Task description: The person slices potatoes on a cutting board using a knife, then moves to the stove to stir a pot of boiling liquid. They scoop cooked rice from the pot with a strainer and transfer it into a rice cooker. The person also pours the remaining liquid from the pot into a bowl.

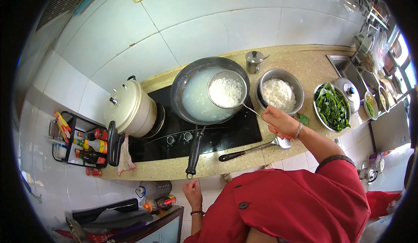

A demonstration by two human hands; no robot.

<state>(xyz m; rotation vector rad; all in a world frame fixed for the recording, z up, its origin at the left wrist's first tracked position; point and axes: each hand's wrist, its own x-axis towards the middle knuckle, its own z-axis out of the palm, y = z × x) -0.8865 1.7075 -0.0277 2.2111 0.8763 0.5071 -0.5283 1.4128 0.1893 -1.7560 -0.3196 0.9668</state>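
My right hand grips the thin handle of a metal strainer ladle full of white rice. The ladle is over the right side of a dark wok that holds cloudy, whitish liquid. To the wok's right, a metal pot contains a mound of white rice. My left hand holds nothing, its fingers loosely bent. It hangs by the counter's front edge, just below the end of the wok's black handle, with a gap between them.
A spatula lies along the counter's front. A lidded pressure cooker stands on the black cooktop, left of the wok. Farther right are a bowl of leafy greens, a metal lid and a sink. A small lidded cup stands behind.
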